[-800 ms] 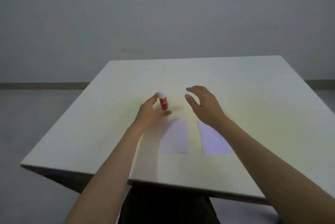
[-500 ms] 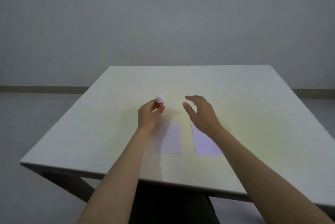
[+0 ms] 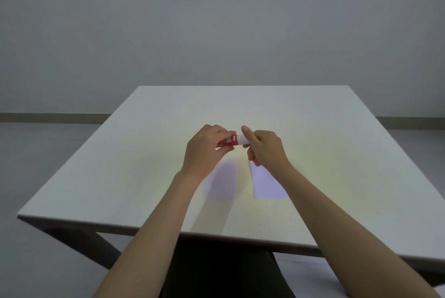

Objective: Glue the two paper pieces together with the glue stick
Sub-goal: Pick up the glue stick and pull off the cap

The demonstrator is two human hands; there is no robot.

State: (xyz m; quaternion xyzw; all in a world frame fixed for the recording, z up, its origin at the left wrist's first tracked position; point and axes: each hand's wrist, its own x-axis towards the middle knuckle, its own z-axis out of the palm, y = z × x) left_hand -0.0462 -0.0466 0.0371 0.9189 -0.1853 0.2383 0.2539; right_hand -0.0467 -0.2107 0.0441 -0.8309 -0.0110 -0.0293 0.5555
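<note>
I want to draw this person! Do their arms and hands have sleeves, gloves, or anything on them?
No. The left hand and right hand are bare: no gloves, rings, or watch showing. Both forearms are bare too, with no sleeves in view.

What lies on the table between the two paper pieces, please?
Nothing: the head view shows bare table between the left paper and right paper.
</note>
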